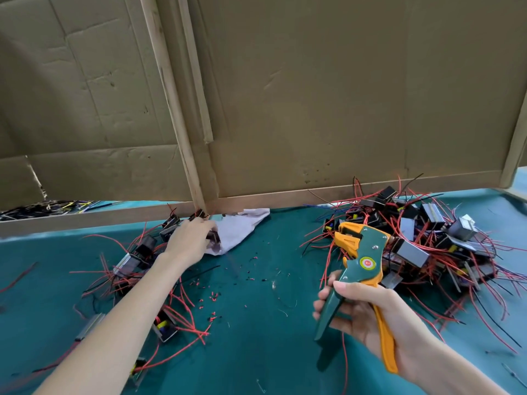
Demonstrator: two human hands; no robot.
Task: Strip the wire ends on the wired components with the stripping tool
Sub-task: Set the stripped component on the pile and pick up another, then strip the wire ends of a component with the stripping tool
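Watching the head view, I am seeing the right hand (368,317) gripping the stripping tool (362,260) in the air above the green mat (256,352). The fingers are curling round the green handle, the thumb is pressing on its top, and the yellow handle is running back along the palm. The two handles are standing apart. The tool's long axis is rising out of the fist and leaning a little leftward, with its yellow head pointing up and away from me, toward the cardboard wall (342,95). Just beyond the fingertips a heap of wired components (427,240) with red and black leads is lying. The left hand (189,238) is reaching far out, its fingers curling down onto a dark wired component (213,238) at the edge of a pale cloth (242,228). Scattered components (134,260) are lying under that wrist. Insulation scraps (214,296) are dotting the mat between the hands. A wooden post (174,95) is leaning against the cardboard.
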